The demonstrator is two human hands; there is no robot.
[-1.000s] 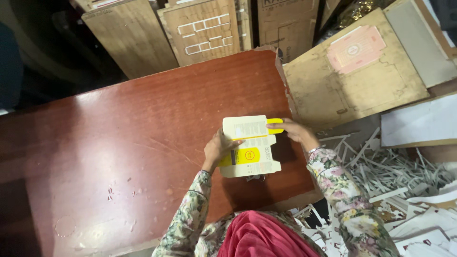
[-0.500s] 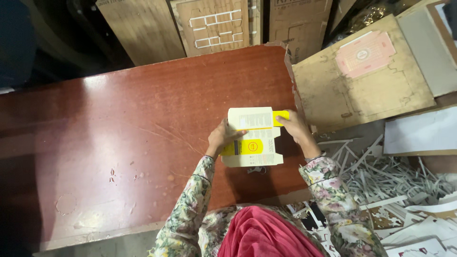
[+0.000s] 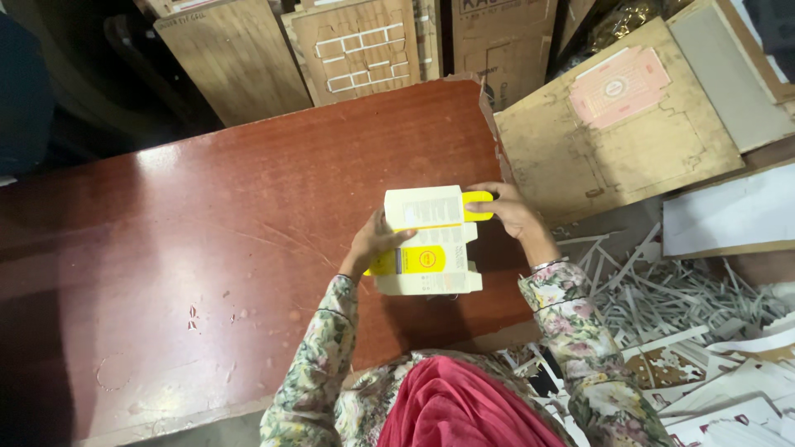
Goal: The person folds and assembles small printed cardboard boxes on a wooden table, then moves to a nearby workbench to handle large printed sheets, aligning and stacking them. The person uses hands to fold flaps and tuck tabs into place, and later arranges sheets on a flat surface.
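I hold a flat cream and yellow carton blank (image 3: 426, 240) above the red-brown table (image 3: 207, 248). My left hand (image 3: 374, 242) grips its left edge, thumb on top of the printed panel. My right hand (image 3: 509, 211) pinches the yellow flap at its upper right corner. The carton is partly folded, with a yellow round mark on its middle panel. Floral sleeves cover both my forearms, and a red cloth lies at my chest.
Wooden die-cut boards (image 3: 356, 45) lean behind the table. A large brown board with a pink carton outline (image 3: 621, 124) lies to the right. Heaps of white paper trimmings (image 3: 687, 306) and cut sheets cover the floor at right.
The carton and both hands have stayed in nearly the same spot on the table; my right hand's fingers have shifted slightly on the yellow flap.
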